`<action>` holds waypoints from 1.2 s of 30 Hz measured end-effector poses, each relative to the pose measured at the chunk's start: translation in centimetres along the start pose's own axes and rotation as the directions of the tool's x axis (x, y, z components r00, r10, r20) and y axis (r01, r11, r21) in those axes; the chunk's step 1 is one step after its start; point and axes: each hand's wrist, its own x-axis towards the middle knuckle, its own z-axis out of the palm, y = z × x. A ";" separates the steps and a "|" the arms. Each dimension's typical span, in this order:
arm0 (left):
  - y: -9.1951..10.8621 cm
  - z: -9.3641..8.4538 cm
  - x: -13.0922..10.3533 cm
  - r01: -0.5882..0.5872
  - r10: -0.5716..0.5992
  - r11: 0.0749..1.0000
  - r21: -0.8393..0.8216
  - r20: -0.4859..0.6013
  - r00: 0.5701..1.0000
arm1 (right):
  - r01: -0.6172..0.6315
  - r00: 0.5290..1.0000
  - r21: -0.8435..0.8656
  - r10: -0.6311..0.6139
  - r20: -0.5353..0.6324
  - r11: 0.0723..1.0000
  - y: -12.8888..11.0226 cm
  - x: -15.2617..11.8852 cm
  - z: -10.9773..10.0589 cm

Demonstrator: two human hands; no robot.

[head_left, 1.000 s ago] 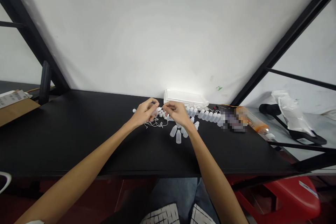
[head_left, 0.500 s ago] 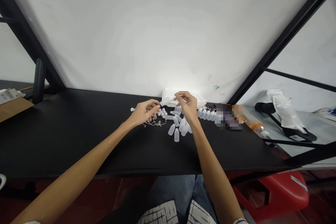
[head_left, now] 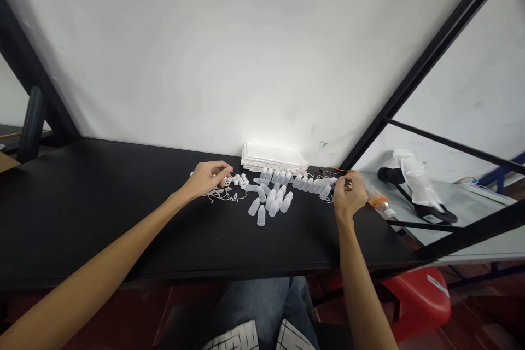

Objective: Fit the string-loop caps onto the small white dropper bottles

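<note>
Holding a small translucent plastic bottle with a white end [head_left: 325, 181] by that narrow end, the right hand [head_left: 350, 194] is over the back right part of the black flat-topped desk [head_left: 102, 191], its fingers pinched together. The bottle slants leftward from them across the right end of a row of translucent bottles with white caps [head_left: 302, 184] near the back edge. The left hand [head_left: 207, 178] is left of the desk's middle, thumb and forefinger bent with a narrow gap, just beside a heap of small white plastic caps [head_left: 240, 179] and thin tangled white cords [head_left: 225, 195]; whether it holds anything cannot be told. Loose translucent plastic bottles [head_left: 261, 216] lie between the hands, nearer the front edge than a stack of flat white packs [head_left: 274, 157] by the back edge. The held bottle looks very light, with soft thin walls that should give when squeezed and a smooth skin that may slip, but is unlikely to break; the narrow end seems the surest hold, since pressing the body could dent it. The right fingers hide its tip, and whether it touches the row is unclear. The left palm is turned out of sight, and the right hand partly covers an orange-labelled clear bottle [head_left: 380, 203].
</note>
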 end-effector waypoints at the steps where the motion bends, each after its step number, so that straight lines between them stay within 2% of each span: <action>1: -0.1 -0.1 0.0 0.010 -0.010 1.000 -0.003 -0.002 1.000 | 0.029 1.000 -0.010 -0.029 0.012 1.000 0.1 -0.1 0.0; 5: -0.4 -0.3 0.0 0.012 -0.012 0.999 0.039 0.003 1.000 | 0.077 0.995 0.039 -0.079 0.054 0.996 -0.1 -0.1 0.1; 10: -0.5 -0.3 0.0 -0.015 0.013 0.994 0.111 0.015 1.000 | -0.030 0.997 0.134 0.021 0.070 0.990 -0.1 0.1 -0.1; 20: -0.3 -0.3 0.0 -0.014 0.011 0.991 0.130 0.025 1.000 | 0.109 0.970 -0.005 -0.105 0.218 0.994 0.0 -0.7 0.4; 24: -0.4 -0.4 0.0 -0.023 0.020 0.992 0.125 0.027 0.999 | 0.133 0.954 -0.037 -0.118 0.276 0.990 0.2 -1.1 0.6; 36: -0.8 -0.5 0.2 -0.056 0.055 0.991 0.118 0.018 0.998 | 0.174 0.936 -0.060 -0.146 0.320 0.983 1.0 -1.4 1.0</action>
